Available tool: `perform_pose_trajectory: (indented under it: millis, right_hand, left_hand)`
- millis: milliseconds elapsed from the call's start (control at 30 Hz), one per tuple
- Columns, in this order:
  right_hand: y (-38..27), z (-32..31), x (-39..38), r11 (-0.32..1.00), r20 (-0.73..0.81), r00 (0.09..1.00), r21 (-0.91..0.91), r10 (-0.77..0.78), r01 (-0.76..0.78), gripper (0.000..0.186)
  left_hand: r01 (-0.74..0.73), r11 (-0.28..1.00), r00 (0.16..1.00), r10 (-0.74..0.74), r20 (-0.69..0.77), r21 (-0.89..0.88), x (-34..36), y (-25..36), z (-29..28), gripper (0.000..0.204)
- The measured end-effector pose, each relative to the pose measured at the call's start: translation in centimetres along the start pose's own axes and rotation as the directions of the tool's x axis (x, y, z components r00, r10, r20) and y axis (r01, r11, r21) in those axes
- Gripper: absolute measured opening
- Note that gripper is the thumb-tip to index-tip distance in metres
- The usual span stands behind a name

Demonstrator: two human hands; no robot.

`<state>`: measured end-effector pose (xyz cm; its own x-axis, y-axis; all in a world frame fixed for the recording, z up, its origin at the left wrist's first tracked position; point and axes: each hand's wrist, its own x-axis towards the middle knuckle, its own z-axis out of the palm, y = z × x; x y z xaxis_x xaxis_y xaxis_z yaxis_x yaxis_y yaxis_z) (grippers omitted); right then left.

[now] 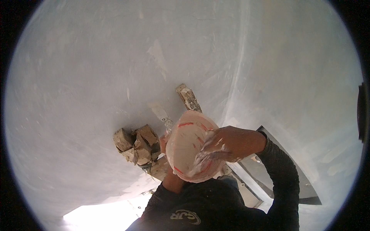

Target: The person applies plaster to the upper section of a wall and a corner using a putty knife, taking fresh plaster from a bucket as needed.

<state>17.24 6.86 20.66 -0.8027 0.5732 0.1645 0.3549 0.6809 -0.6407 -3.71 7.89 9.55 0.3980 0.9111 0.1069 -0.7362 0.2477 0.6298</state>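
Note:
A round pinkish bowl (185,144) with red streaks and wet white plaster inside is tilted in front of my chest. My left hand (164,141) grips its left side, fingers round the rim, most of the palm hidden behind it. A putty knife (166,120) with a pale blade and smeared handle juts up beside those fingers; whether they also hold it is unclear. Reaching into the bowl from the right, my right hand (221,148) is coated in white plaster. Its fingers stretch down along the inner wall, their tips blurred by plaster.
Rough broken blocks (140,146) stick out at the left, and a plaster-caked wooden piece (189,98) lies beyond the bowl. Smooth grey-white plastered surfaces (115,69) surround me, meeting in a corner line. A framed opening (285,169) is at right, a bright opening (104,215) lower left.

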Motion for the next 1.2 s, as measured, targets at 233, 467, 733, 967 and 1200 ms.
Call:
perform_pose_trajectory:
  millis: [233,467,733,967,1200]
  right_hand:
    - [3.2,1.3,-3.4,0.941,-0.324,0.941,0.338,0.098,0.018,0.029]
    - [3.4,4.6,-4.9,0.828,-0.572,0.719,0.561,0.394,-0.008,0.025]
    - [-1.0,3.7,-5.1,0.953,-0.381,0.918,-0.221,0.11,-0.206,0.031]
    - [-1.8,4.4,-3.8,0.973,-0.296,0.955,-0.212,0.024,-0.091,0.03]
    - [-2.0,4.0,-4.4,0.944,-0.46,0.877,-0.208,0.138,-0.257,0.025]
  left_hand:
    - [0.017,1.0,1.0,-0.017,0.015,0.018,-0.1,0.6,-0.1,0.083]
    - [0.046,0.999,0.998,-0.046,0.052,0.004,0.0,0.5,-0.1,0.086]
    - [0.038,0.999,0.994,-0.037,0.102,-0.008,0.5,0.7,0.3,0.089]
    - [-0.082,0.965,0.93,0.165,0.328,-0.251,1.9,1.4,1.7,0.096]
    - [-0.004,1.0,0.999,0.004,0.034,0.008,0.8,3.6,3.0,0.088]
